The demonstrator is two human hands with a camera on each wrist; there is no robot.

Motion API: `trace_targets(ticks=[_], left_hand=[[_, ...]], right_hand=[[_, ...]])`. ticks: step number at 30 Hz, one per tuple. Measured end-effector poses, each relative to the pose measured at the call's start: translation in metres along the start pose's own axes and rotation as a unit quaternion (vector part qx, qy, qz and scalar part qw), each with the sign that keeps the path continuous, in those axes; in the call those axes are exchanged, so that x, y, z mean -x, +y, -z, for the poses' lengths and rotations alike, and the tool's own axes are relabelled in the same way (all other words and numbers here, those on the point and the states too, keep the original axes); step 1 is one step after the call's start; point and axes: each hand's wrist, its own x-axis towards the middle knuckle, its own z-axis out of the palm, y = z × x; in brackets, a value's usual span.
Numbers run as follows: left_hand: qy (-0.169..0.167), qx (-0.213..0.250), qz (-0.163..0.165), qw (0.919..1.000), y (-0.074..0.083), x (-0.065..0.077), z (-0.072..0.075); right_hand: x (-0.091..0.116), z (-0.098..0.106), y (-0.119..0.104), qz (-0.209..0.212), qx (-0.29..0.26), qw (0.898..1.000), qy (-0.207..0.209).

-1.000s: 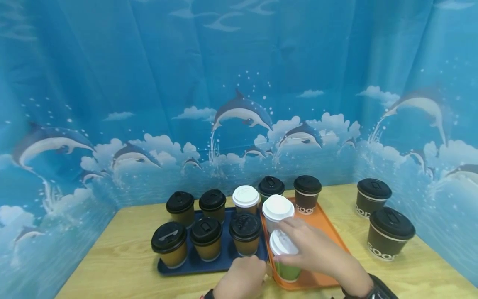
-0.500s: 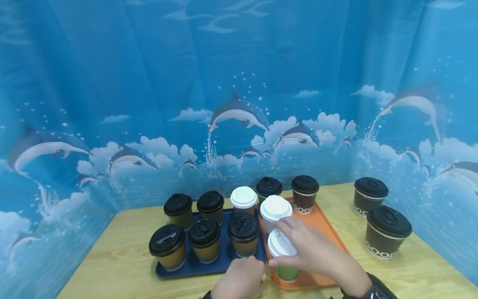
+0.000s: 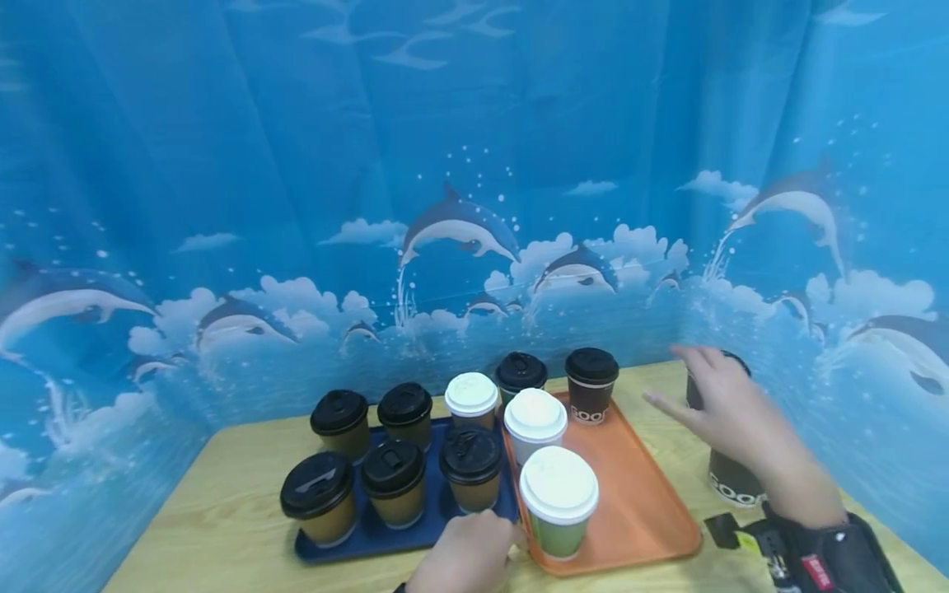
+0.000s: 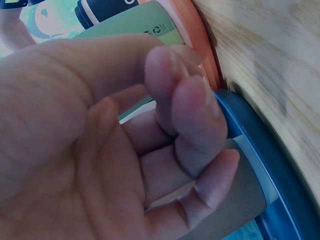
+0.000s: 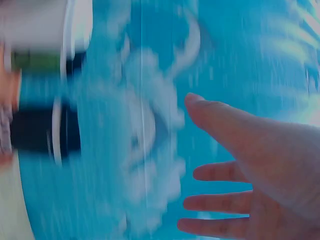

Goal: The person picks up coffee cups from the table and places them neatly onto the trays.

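My right hand (image 3: 730, 412) is spread, fingers straight and holding nothing, in front of and above two black cups at the right: a rear cup (image 3: 694, 397) and a front cup (image 3: 734, 479), both partly hidden by it. In the right wrist view its thumb (image 5: 215, 112) stands apart from the fingers. My left hand (image 3: 467, 553) hangs loosely curled by the near edges of the trays. Nothing is between its fingers (image 4: 200, 120) in the left wrist view. Nearest to it are a brown cup with black lid (image 3: 471, 473) and a green cup with white lid (image 3: 559, 502).
The blue tray (image 3: 396, 539) carries several brown cups, mostly black-lidded, one white-lidded (image 3: 473, 395). Touching or adjoining it, the orange tray (image 3: 630, 511) also bears another white-lidded cup (image 3: 534, 424) and a black cup (image 3: 591, 387). Behind the table hangs a dolphin-printed curtain (image 3: 445, 123).
My right hand has let go of the white-lidded green cup on the orange tray and moved right to the two black cups. The left hand stays by the trays; the view has shifted slightly right.
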Motion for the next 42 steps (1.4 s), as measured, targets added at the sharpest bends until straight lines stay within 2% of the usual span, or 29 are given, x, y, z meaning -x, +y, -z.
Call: trace_targets(ticks=[3, 7, 12, 16, 21, 29, 36, 42], left_hand=[[0.001, -0.001, 0.011, 0.9999, 0.001, 0.001, 0.0], [0.001, 0.007, 0.028, 0.9996, 0.001, 0.002, 0.0], [-0.003, 0.018, 0.03, 0.9994, 0.001, 0.001, 0.0], [0.001, 0.018, 0.027, 0.9995, 0.001, 0.002, 0.001], [0.007, 0.017, 0.013, 0.9998, 0.0, 0.002, 0.0], [-0.003, 0.027, 0.005, 0.9996, -0.001, 0.001, 0.001], [0.009, 0.017, 0.007, 0.9998, -0.003, 0.002, -0.001], [0.019, 0.002, -0.005, 0.9998, -0.002, -0.001, 0.0]], right_hand=[[0.001, 0.005, 0.034, -0.028, 0.001, 1.0, 0.002], [0.007, 0.004, 0.066, -0.078, 0.0, 0.995, -0.067], [0.014, 0.003, 0.087, -0.106, 0.009, 0.98, -0.169], [0.015, 0.001, 0.092, -0.104, -0.008, 0.973, -0.207], [0.014, -0.003, 0.094, -0.101, -0.05, 0.97, -0.214], [0.011, -0.006, 0.093, -0.094, -0.044, 0.974, -0.202], [0.004, -0.011, 0.077, -0.069, -0.028, 0.982, -0.171], [-0.004, -0.014, 0.051, -0.037, 0.003, 0.992, -0.122]])
